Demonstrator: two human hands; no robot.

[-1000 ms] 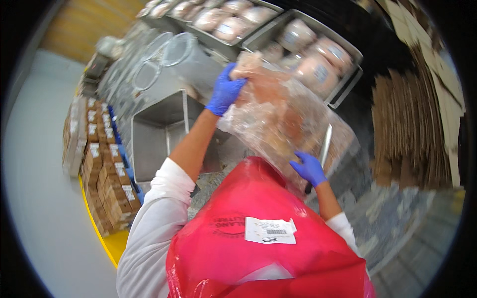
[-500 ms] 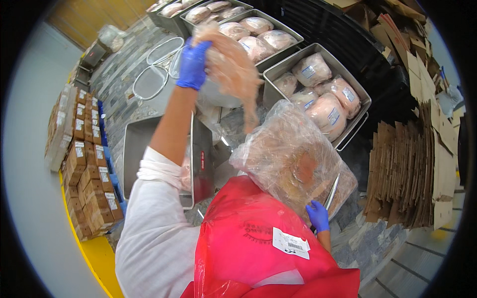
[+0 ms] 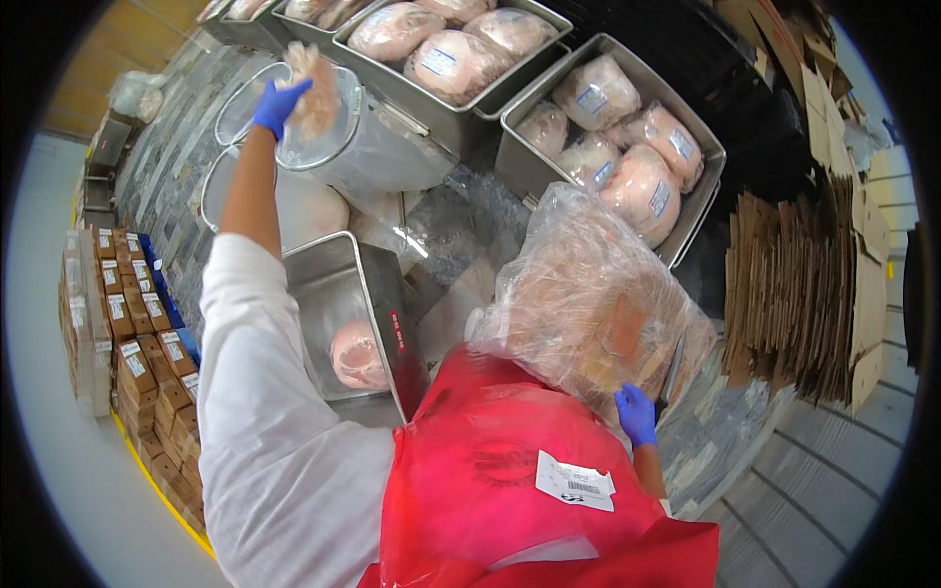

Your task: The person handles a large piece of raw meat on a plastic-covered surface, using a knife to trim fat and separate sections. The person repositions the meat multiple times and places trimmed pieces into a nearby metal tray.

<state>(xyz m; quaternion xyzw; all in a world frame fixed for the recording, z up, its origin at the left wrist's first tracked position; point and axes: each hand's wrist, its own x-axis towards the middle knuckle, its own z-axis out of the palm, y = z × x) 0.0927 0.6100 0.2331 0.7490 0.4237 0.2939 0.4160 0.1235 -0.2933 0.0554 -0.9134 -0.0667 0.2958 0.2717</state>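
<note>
My left hand (image 3: pixel 281 106) stretches to the far left, gloved in blue, its fingers closed on a crumpled, pinkish see-through plastic wrapper (image 3: pixel 316 90). The wrapper hangs over the mouth of a bin with a clear plastic liner (image 3: pixel 377 162). My right hand (image 3: pixel 636 414), also in a blue glove, is low at the right, closed at the dark handle of a knife (image 3: pixel 673 372); part of the grip is hidden. The blade lies over the right side of a work surface covered in clear plastic (image 3: pixel 564 294), which has an orange-brown patch on it.
A metal tub (image 3: pixel 358 257) by my left arm holds one piece of pink meat (image 3: pixel 359 355). Wrapped meat fills another metal tub (image 3: pixel 723 162) and more tubs beyond. Flattened cardboard (image 3: pixel 794 294) stands at the right; stacked boxes (image 3: pixel 157 367) stand at the left.
My left hand has swung left with the wrapper, from above the near tub to the lined bins. The meat in that tub now shows more fully. My right hand and the knife have shifted only slightly.
</note>
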